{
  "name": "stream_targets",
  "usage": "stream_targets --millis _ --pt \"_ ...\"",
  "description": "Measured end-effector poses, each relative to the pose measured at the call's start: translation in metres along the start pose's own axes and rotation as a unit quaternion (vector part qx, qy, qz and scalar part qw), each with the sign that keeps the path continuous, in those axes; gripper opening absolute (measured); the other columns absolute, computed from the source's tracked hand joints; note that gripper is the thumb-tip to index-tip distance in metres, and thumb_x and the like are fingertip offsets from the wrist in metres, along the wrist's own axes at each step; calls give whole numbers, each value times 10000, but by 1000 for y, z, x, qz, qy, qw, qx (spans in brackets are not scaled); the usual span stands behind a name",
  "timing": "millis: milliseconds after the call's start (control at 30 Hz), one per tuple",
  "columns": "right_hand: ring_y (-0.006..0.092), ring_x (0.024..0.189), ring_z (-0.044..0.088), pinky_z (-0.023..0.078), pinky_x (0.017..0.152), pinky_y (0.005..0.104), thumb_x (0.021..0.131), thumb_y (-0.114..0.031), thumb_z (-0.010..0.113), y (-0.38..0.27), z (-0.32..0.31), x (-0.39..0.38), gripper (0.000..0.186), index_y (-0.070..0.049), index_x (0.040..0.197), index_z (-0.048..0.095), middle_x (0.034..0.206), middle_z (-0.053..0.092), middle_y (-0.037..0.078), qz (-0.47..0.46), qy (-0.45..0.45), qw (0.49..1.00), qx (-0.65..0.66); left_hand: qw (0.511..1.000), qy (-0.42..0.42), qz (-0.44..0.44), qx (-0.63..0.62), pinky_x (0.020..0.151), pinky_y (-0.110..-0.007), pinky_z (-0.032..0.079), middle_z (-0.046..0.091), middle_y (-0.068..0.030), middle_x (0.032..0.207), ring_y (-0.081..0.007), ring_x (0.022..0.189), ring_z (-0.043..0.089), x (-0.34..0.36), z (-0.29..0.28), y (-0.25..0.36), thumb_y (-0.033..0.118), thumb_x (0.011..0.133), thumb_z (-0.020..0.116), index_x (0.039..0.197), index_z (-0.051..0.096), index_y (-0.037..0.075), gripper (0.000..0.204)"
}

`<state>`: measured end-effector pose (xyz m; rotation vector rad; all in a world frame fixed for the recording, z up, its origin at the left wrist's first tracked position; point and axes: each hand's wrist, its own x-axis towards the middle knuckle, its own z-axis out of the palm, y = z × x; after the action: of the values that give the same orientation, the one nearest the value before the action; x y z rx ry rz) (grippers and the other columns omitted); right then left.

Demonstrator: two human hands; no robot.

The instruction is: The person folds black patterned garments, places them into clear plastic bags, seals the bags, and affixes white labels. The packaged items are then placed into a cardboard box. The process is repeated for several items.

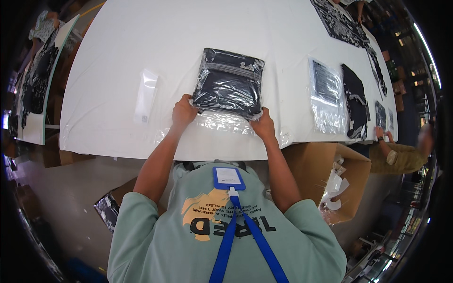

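Observation:
A folded black garment in a clear plastic bag (228, 85) lies on the white table in front of me. Pale grey print shows near its top, and the film glints with creases. At the bag's near left corner is my left hand (184, 112), its fingers closed on the film. My right hand (263, 124) grips the near right corner in the same way. Loose clear film of the bag spreads between the two hands toward the table's near edge. The fingertips are partly hidden under the plastic.
Left of the bag lies a clear plastic strip (146, 95) on the white table (113, 61). To the right are a stack of clear bags (325, 94) and a black printed garment (355, 101). An open carton (351, 188) with scraps stands below. Other people work at the far right.

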<state>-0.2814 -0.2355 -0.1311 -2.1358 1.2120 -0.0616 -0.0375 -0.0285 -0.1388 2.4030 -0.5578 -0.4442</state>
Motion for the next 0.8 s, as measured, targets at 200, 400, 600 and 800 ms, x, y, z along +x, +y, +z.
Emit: stream_targets --millis 200,400,600,800 --pt "387 837 709 550 721 464 756 -263 803 -3 4 0 572 -34 1190 510 890 721 180 6 22 999 -46 997 -59 -33 -32 741 -415 557 723 -184 848 -351 840 717 -11 -5 2 196 725 801 905 692 22 272" --pt "395 811 702 537 694 508 830 -321 693 -15 12 12 257 -79 903 647 833 725 155 38 99 990 -92 996 23 -26 79 736 -496 553 724 -189 859 -410 823 700 -9 5 19 309 871 674 905 716 85 231" --pt "402 796 699 530 677 506 861 -366 651 -15 11 8 272 -95 839 675 804 722 155 76 110 987 -88 990 83 -55 103 709 -508 550 721 -196 829 -414 804 700 -19 15 22 346 926 626 867 728 87 284" --pt "353 848 700 528 717 478 846 -348 697 5 -8 -18 272 -91 933 674 868 720 126 54 19 998 -34 999 -37 6 24 623 -415 563 718 -183 760 -309 719 724 -32 -3 4 289 938 653 882 720 2 300"
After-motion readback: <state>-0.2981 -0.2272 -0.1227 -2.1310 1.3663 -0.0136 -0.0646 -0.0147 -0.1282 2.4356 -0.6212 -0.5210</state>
